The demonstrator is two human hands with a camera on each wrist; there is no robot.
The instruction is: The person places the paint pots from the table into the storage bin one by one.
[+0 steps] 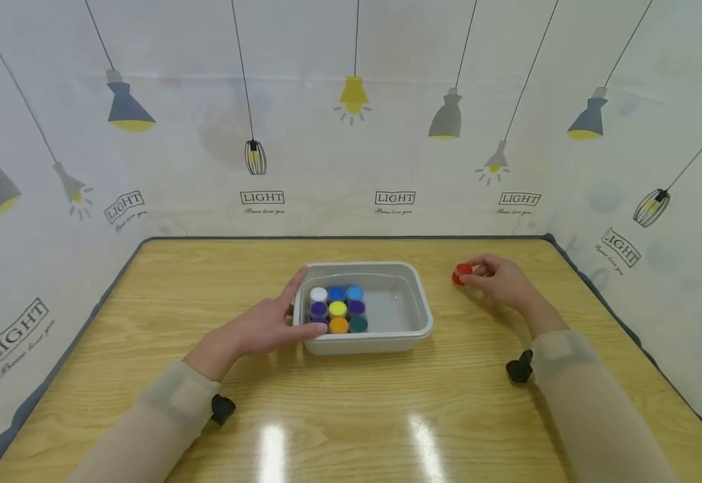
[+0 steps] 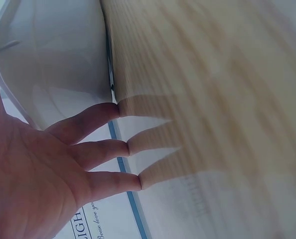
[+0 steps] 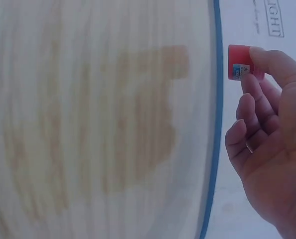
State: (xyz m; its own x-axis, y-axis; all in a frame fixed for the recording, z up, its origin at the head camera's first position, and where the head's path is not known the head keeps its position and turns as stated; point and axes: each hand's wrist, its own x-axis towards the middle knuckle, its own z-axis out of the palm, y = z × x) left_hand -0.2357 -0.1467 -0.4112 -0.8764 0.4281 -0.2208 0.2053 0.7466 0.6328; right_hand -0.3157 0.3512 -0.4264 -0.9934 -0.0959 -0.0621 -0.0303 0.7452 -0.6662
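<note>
A light grey plastic tray (image 1: 392,343) stands on the table, with several small round pots (image 1: 337,309) grouped in its left part. Their tops are white, blue, purple, yellow, orange and dark green. At the tray's left end my left hand (image 1: 266,325) rests spread, its thumb along the near corner and index finger toward the far corner. The left wrist view shows the other fingers (image 2: 105,149) straight beside the tray wall (image 2: 53,64); the thumb is mostly out of that view. Right of the tray, my right hand (image 1: 504,282) pinches a small red pot (image 3: 239,62) bearing a label, held above the table.
The wooden table (image 1: 351,409) has a dark edge at the back and sides. A pale wall cloth (image 1: 309,141) printed with hanging lamps encloses it. A black wrist piece (image 1: 223,408) hangs by the left cuff, another black piece (image 1: 519,369) by the right cuff.
</note>
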